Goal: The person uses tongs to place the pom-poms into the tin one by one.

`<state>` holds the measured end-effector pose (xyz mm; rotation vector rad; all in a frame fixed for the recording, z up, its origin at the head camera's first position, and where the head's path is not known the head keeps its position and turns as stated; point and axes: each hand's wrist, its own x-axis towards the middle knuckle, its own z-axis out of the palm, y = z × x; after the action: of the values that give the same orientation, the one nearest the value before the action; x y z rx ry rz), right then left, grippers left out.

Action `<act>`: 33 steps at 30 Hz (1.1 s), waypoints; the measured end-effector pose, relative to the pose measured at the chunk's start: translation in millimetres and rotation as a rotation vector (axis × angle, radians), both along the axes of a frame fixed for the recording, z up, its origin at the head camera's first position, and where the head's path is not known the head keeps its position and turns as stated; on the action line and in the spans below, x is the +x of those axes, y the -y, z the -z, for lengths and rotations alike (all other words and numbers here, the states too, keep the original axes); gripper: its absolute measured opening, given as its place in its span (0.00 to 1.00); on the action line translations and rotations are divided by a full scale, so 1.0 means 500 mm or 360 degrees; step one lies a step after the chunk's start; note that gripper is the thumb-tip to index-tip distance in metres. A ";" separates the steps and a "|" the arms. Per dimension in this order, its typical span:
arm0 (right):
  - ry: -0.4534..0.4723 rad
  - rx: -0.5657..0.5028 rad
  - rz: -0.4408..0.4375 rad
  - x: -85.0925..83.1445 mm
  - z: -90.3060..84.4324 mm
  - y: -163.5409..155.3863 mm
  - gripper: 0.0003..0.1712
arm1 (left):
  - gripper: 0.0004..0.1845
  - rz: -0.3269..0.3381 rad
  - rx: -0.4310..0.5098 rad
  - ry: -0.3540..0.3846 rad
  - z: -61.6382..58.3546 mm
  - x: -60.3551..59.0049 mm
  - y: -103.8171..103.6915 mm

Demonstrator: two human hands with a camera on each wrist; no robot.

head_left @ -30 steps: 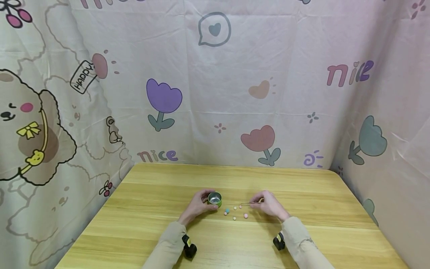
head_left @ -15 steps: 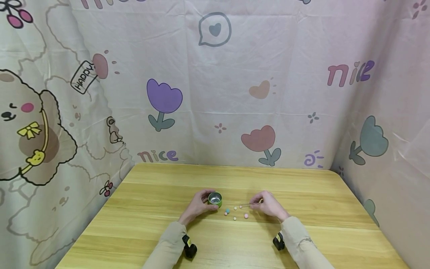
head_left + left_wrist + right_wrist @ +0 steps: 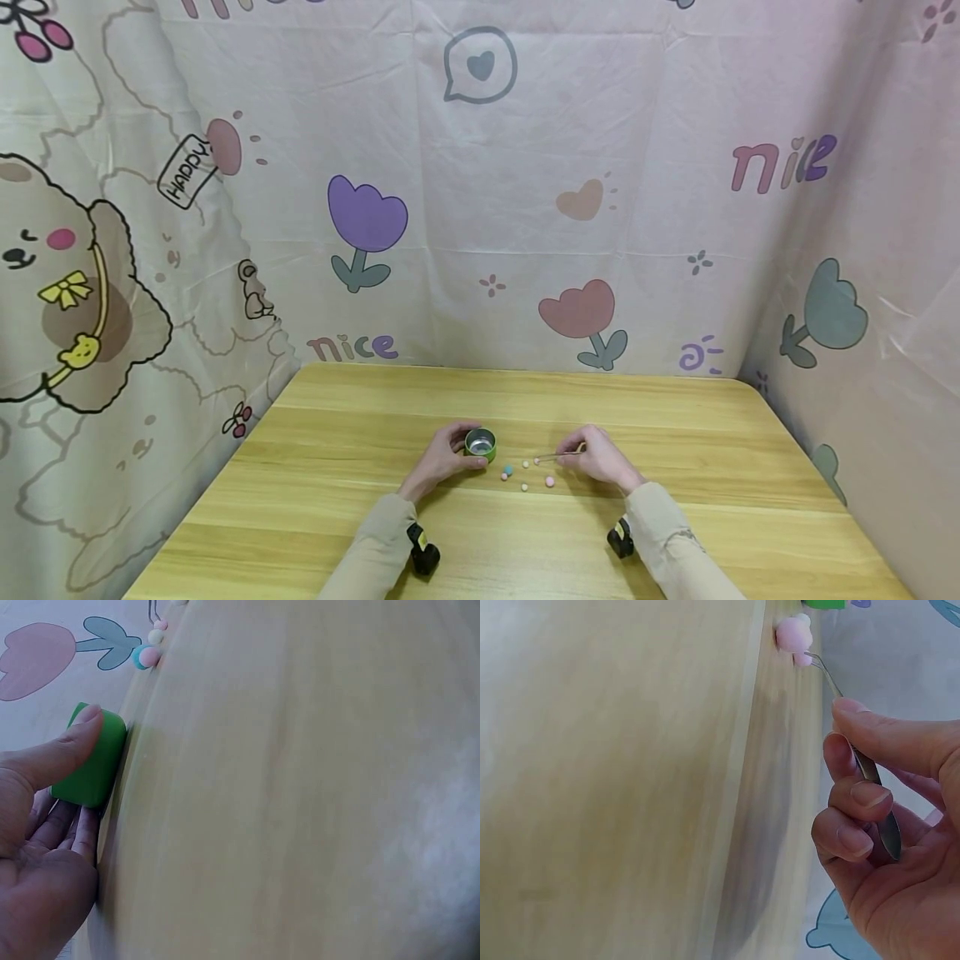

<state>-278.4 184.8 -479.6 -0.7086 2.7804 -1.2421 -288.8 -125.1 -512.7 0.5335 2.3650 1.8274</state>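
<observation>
Small green tin (image 3: 480,444), open-topped with a shiny metal inside, stands upright on the wooden table (image 3: 675,417), near the middle of its width and toward the near half. Left hand (image 3: 441,456) wraps it from the left: fingers curl behind it and the thumb presses its near wall. Left wrist view confirms it, with the thumb (image 3: 52,754) laid flat along the tin's green side (image 3: 94,761) and the other fingers tucked under.

Just right of the tin, a loose scatter of small balls on the tabletop: a teal ball (image 3: 507,470) closest, a pale pink one (image 3: 503,477) touching or nearly touching it, a cream ball (image 3: 524,487) a little nearer the person, a larger pink ball (image 3: 549,482) farther right, and a tiny pink bead (image 3: 536,461) behind them.

Metal tweezers (image 3: 558,455) lie nearly level, tips pointing left toward that bead. Right hand (image 3: 600,458) pinches them at the rear end. Right wrist view: thumb on one blade, index and middle fingers (image 3: 859,796) curled onto the other, tweezers (image 3: 866,769) running out to tips that sit at the small pink bead (image 3: 802,658), beside the bigger pink ball (image 3: 793,633). Cannot tell whether the tips actually grip the bead.

Both sleeves beige. Printed cartoon cloth (image 3: 480,192) hangs behind and to both sides of the table.
</observation>
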 end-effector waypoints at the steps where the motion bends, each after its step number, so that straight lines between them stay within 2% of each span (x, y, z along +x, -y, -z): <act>1: 0.0001 0.0001 0.0003 0.000 0.000 0.000 0.03 | 0.36 0.0000 0.0000 0.0000 0.000 0.000 0.000; 16: 0.0040 -0.0087 -0.0002 -0.003 -0.006 -0.001 0.05 | 0.37 0.0020 0.0010 0.0002 -0.007 0.005 -0.001; 25: 0.0098 -0.0136 0.0012 0.000 -0.015 0.006 0.05 | 0.37 -0.0006 -0.0009 0.0006 -0.007 0.007 -0.004; 33: 0.0048 -0.0150 -0.0005 -0.006 -0.029 0.016 0.07 | 0.36 -0.0001 -0.0013 -0.0002 -0.010 0.009 -0.003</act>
<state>-281.3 177.0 -465.1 -0.6928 2.7112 -1.3795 -284.5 -123.4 -507.6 0.5336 2.3727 1.8177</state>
